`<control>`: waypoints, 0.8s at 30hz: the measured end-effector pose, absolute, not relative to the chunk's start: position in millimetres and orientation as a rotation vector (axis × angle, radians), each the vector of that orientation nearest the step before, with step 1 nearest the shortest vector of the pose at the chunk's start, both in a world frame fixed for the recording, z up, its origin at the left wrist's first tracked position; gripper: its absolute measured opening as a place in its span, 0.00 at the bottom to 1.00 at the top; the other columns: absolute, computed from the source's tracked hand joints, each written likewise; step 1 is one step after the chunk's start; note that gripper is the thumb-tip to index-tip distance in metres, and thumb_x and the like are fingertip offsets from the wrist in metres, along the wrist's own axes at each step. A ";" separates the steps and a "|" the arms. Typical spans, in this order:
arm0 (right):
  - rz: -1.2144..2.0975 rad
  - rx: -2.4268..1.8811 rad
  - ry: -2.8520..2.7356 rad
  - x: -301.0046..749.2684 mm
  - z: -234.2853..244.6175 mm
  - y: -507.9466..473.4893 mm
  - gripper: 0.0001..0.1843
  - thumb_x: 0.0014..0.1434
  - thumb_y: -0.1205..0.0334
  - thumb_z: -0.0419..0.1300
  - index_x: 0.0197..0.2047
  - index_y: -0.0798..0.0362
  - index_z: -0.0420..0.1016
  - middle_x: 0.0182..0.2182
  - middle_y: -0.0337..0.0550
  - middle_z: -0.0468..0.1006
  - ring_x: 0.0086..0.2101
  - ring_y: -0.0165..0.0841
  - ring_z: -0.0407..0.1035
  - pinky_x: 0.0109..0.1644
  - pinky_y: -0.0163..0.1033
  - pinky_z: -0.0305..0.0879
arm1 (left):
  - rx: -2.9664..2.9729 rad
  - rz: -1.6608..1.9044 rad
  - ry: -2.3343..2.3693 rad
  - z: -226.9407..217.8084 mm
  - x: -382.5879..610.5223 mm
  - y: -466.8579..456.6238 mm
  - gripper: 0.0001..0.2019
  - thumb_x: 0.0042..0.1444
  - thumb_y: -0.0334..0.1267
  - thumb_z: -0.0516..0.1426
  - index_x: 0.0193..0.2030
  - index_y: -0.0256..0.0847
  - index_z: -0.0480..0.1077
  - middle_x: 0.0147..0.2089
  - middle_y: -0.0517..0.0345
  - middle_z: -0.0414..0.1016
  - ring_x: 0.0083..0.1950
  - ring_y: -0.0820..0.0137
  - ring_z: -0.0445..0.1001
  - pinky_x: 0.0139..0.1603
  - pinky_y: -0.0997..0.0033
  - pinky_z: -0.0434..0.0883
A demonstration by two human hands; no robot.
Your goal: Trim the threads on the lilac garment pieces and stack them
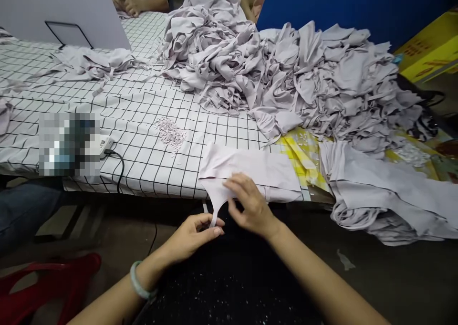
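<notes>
A pale lilac-grey fabric garment (246,165) lies folded flat at the table's front edge, with a narrow strap end hanging over that edge. My left hand (198,232) is closed round this strap, just below the tabletop. Over the garment's lower edge is my right hand (250,205), its fingers curved and its thumb apart from them. Its fingertips are on or just above the cloth; whether they touch is hard to tell. A small heap of tiny pale scraps (171,134) lies to the garment's left.
A large heap of similar pale garments (229,53) covers the back and right. A neat stack of them (386,191) overhangs the edge at right, near a yellow plastic sheet (304,155). A cabled white device (103,146) lies left. Other people's hands (134,6) show behind.
</notes>
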State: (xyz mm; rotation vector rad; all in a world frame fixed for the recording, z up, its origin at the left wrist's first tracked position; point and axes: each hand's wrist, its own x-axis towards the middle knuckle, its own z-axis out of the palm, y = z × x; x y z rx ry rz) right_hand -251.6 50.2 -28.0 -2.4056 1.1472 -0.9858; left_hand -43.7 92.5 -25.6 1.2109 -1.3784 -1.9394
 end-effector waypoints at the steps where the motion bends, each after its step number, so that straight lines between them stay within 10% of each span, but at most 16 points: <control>1: -0.992 -2.447 1.143 -250.2 -29.7 61.1 0.25 0.61 0.69 0.56 0.62 0.47 0.69 0.46 0.50 0.76 0.51 0.44 0.70 0.55 0.55 0.69 | 1.151 -2.103 -1.254 -15.7 -36.6 94.7 0.14 0.60 0.47 0.59 0.46 0.40 0.77 0.44 0.51 0.81 0.46 0.63 0.78 0.53 0.61 0.72; 6: -1.119 -2.415 1.165 -229.9 -32.5 87.7 0.15 0.63 0.71 0.57 0.48 0.46 0.79 0.28 0.40 0.70 0.31 0.34 0.64 0.36 0.42 0.63 | 1.190 -2.087 -1.271 4.5 -21.6 85.3 0.13 0.63 0.42 0.52 0.40 0.38 0.76 0.40 0.49 0.80 0.43 0.64 0.78 0.52 0.59 0.74; 11: -1.185 -2.011 1.243 -220.7 -18.8 73.7 0.08 0.64 0.69 0.58 0.43 0.49 0.76 0.28 0.39 0.71 0.32 0.33 0.65 0.39 0.41 0.63 | 1.105 -1.612 -1.578 -3.0 -34.3 61.8 0.17 0.64 0.38 0.54 0.59 0.42 0.68 0.32 0.59 0.75 0.35 0.70 0.74 0.44 0.66 0.73; 17: -1.179 -1.517 1.258 -224.5 -5.3 49.7 0.06 0.62 0.61 0.61 0.39 0.49 0.79 0.32 0.40 0.72 0.32 0.31 0.66 0.36 0.37 0.65 | 1.046 -1.833 -1.399 -12.8 -55.5 39.5 0.14 0.62 0.47 0.57 0.38 0.35 0.74 0.29 0.57 0.74 0.30 0.73 0.73 0.35 0.72 0.72; 24: -1.242 -1.024 1.249 -252.6 14.6 -5.1 0.09 0.54 0.53 0.68 0.35 0.49 0.84 0.32 0.39 0.79 0.27 0.27 0.64 0.32 0.34 0.62 | 1.138 -1.868 -1.356 -12.7 -57.3 33.2 0.17 0.61 0.51 0.58 0.37 0.36 0.73 0.32 0.54 0.77 0.32 0.73 0.74 0.34 0.74 0.72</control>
